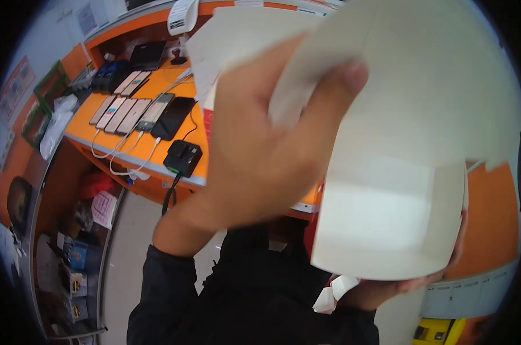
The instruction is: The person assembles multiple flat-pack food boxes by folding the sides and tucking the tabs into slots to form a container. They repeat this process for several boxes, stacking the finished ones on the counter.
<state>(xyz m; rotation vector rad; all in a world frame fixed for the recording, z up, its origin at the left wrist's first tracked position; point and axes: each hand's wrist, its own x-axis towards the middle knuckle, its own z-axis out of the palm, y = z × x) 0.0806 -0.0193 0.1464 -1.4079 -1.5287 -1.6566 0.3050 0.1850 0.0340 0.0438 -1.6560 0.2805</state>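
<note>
A large white cardboard box with a raised flap fills the right side. My left hand, close in front of me and slightly blurred, is closed on the flap's near edge. Its thumb lies on the white face, and the other fingers are partly hidden behind the card. From below, my right hand grips the box along its underside and right side, mostly covered by it. Small white tabs stick out beside that wrist. Another pale sheet or panel stands behind my left hand.
On the orange desk to the left lie several phones with white cables and a black charging block. A stamp stands farther back. Cluttered shelves are at the lower left, and a yellow object at the lower right.
</note>
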